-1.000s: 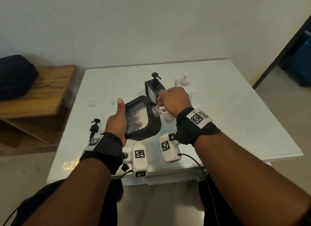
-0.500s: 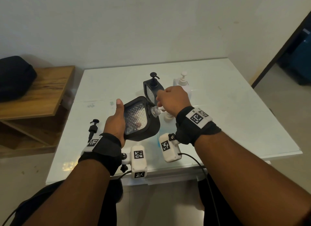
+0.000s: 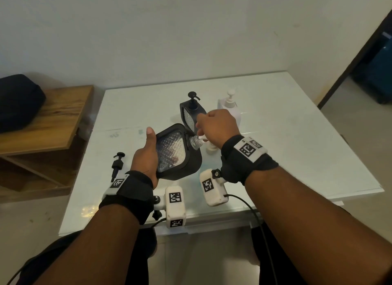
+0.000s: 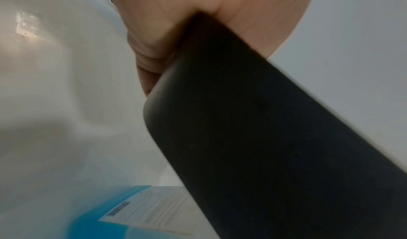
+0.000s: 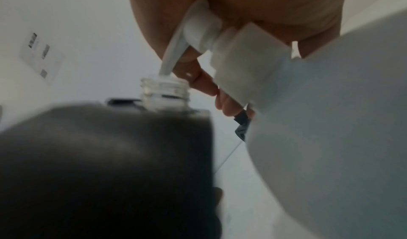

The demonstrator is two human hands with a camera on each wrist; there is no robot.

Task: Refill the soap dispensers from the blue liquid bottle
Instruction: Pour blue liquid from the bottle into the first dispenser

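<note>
The left hand [image 3: 146, 155] grips the black dispenser [image 3: 178, 152] by its base, thumb laid straight up the left edge, fingers wrapped behind, forearm reaching in from the lower left; the dispenser is tilted, lifted off the white table [image 3: 297, 140], its open clear neck [image 3: 194, 141] pointing right; the right hand [image 3: 216, 128] hangs above it, knuckles up, wrist bent down, fingers curled over the white pump head [image 5: 198, 32] of the blue liquid bottle [image 5: 330, 121], whose spout tip sits in that neck; a loose black pump [image 3: 117, 164] lies far left; behind stand a second black dispenser [image 3: 192, 113] and a white dispenser [image 3: 230, 106].
</note>
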